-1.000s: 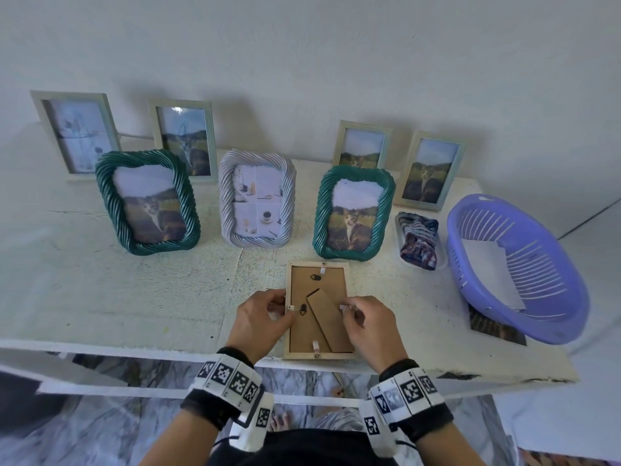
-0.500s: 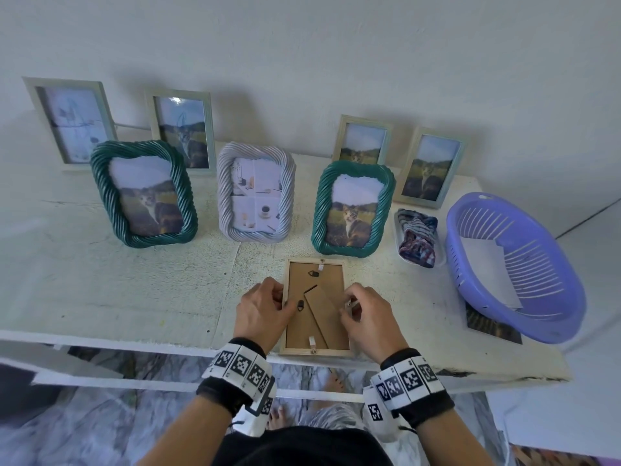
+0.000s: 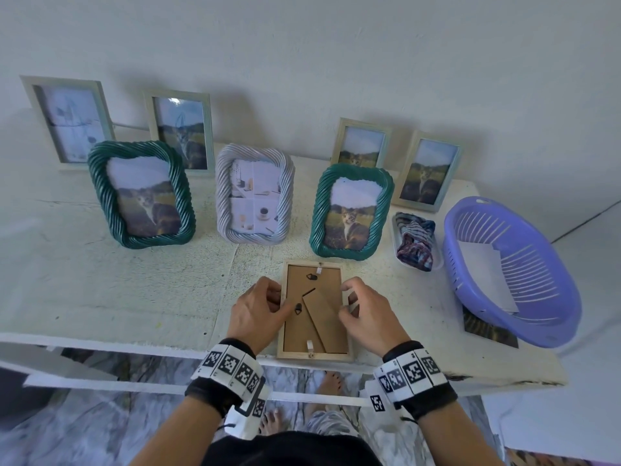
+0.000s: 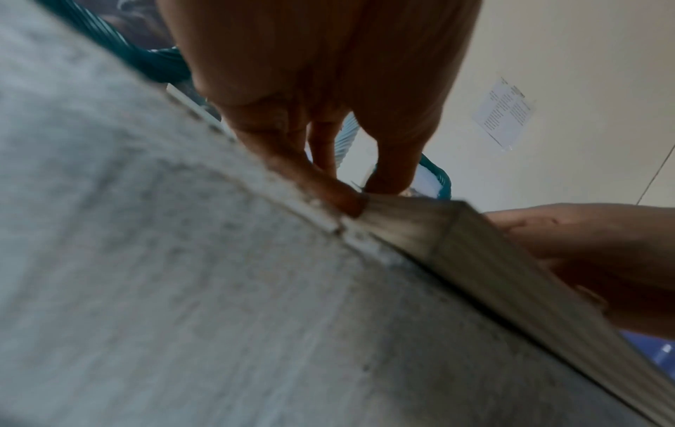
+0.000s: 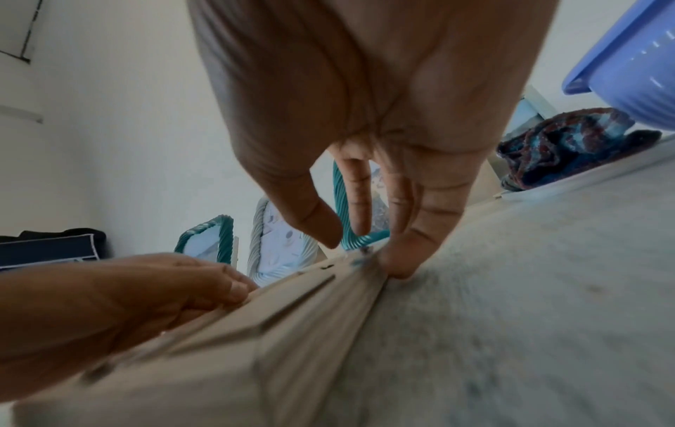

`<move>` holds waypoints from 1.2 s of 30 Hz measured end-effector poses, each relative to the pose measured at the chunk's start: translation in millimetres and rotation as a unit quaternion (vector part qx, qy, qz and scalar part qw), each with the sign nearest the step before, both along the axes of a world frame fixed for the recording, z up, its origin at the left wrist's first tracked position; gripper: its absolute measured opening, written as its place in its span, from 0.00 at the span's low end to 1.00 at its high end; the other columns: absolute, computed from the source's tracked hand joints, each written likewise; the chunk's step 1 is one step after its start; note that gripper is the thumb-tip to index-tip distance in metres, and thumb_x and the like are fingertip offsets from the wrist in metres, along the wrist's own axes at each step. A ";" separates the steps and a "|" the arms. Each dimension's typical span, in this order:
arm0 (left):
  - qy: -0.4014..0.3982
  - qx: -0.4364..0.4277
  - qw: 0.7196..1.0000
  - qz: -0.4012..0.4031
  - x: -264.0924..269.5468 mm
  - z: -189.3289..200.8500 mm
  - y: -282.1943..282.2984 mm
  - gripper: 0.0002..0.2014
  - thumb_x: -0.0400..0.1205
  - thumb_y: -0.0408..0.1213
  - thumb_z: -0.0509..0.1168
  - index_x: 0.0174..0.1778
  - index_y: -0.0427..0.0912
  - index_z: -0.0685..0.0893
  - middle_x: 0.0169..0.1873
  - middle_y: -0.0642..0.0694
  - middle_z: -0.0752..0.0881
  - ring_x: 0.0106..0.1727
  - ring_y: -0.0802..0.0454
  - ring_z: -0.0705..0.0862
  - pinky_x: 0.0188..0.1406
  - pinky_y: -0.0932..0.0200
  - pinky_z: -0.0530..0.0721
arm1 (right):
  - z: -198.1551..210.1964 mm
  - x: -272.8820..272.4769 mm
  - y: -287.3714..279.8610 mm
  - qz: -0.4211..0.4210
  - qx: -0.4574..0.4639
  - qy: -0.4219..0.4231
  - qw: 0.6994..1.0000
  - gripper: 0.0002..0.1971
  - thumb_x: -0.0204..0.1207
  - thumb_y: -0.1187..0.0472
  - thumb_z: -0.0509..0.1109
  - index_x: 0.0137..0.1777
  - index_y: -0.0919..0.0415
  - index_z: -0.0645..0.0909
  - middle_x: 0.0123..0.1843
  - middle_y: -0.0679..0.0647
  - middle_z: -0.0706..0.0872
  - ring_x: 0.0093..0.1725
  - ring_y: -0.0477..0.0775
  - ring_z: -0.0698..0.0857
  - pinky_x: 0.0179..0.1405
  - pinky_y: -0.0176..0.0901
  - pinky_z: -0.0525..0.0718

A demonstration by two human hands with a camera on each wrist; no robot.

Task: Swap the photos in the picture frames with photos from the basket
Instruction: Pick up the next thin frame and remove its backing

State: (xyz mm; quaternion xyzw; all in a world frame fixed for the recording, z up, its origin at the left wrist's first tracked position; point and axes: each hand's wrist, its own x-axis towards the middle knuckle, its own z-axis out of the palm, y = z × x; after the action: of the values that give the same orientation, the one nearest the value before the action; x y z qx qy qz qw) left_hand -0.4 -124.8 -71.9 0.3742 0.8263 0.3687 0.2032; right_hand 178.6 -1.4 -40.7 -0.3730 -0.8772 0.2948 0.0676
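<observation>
A light wooden frame (image 3: 314,311) lies face down near the table's front edge, its brown backing and folded stand facing up. My left hand (image 3: 282,302) grips its left rail, fingers curled over the edge and thumb on the backing by a black clip; the left wrist view shows the fingertips (image 4: 343,199) on the frame's rim (image 4: 493,260). My right hand (image 3: 346,297) hovers at the right rail with thumb and forefinger apart; one fingertip (image 5: 398,260) touches the frame's edge (image 5: 255,332). A purple basket (image 3: 537,317) at the right holds a white photo sheet (image 3: 484,274).
Two green twisted frames (image 3: 141,193) (image 3: 351,211) and a grey one (image 3: 255,193) stand behind the work spot, with several pale frames (image 3: 67,119) along the wall. A bunched cloth (image 3: 415,242) sits beside the basket. A photo (image 3: 487,331) pokes from under the basket.
My right thumb and forefinger have come off the tab on the right rail and spread apart. My left thumb has slid onto the backing. The frame has stayed flat in place.
</observation>
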 end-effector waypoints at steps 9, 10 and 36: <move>-0.098 0.074 0.991 -0.050 -10.2 -5.4 -12.7 0.19 0.77 0.42 0.75 0.63 0.49 0.83 0.42 0.55 0.86 0.42 0.64 0.85 0.42 0.54 0.90 | 12.9 -52.1 35.3 0.006 0.070 -0.087 0.994 0.20 0.81 0.44 0.65 0.63 0.59 0.78 0.60 0.56 0.76 0.53 0.57 0.82 0.46 0.42 0.76; -0.104 0.078 0.990 -0.052 -10.9 -6.1 -13.0 0.19 0.77 0.42 0.76 0.63 0.49 0.83 0.42 0.54 0.86 0.41 0.63 0.85 0.42 0.53 0.90 | 13.0 -55.8 37.6 0.002 0.066 -0.097 0.993 0.21 0.79 0.42 0.66 0.62 0.59 0.79 0.61 0.56 0.76 0.53 0.57 0.82 0.45 0.42 0.75; -0.109 0.092 0.988 -0.056 -14.9 -15.2 -12.9 0.21 0.76 0.41 0.76 0.64 0.48 0.83 0.43 0.53 0.86 0.41 0.63 0.85 0.41 0.56 0.90 | 6.4 -61.0 49.9 -0.002 0.112 -0.083 0.990 0.07 0.80 0.60 0.70 0.52 0.63 0.85 0.51 0.60 0.83 0.48 0.60 0.84 0.45 0.49 0.81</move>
State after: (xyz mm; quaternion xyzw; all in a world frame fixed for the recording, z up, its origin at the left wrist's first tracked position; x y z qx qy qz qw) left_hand -15.3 -137.7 -87.2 0.3945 0.7397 0.4699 0.2765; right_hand 117.6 48.5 -34.4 -0.3878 -0.9065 0.1628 0.0362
